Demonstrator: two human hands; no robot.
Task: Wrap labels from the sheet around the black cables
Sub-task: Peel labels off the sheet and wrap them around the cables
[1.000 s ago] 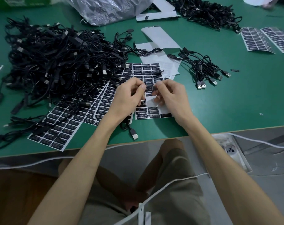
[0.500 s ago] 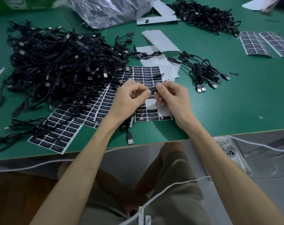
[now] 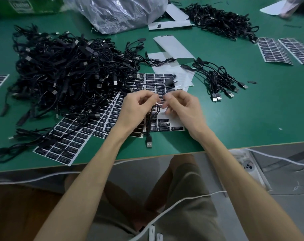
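My left hand (image 3: 137,108) and my right hand (image 3: 181,108) meet above the label sheet (image 3: 162,126), fingertips pinching one black cable (image 3: 152,117) between them. The cable loops down from the fingers and its USB plug (image 3: 149,144) lies on the green table near the front edge. Its other end sticks up behind my fingers, blurred. Whether a label is on the cable is hidden by my fingertips. A big heap of black cables (image 3: 64,72) lies to the left, partly over more label sheets (image 3: 64,145).
A small bundle of cables (image 3: 219,80) lies right of my hands. Farther back are another cable pile (image 3: 219,20), a plastic bag (image 3: 120,11), empty white backing sheets (image 3: 173,47) and two label sheets (image 3: 285,49) at the right. The table edge (image 3: 234,146) runs below my wrists.
The cable's loop now hangs lower between my hands and its plug has shifted right along the table. Its far end has swung up behind my fingers.
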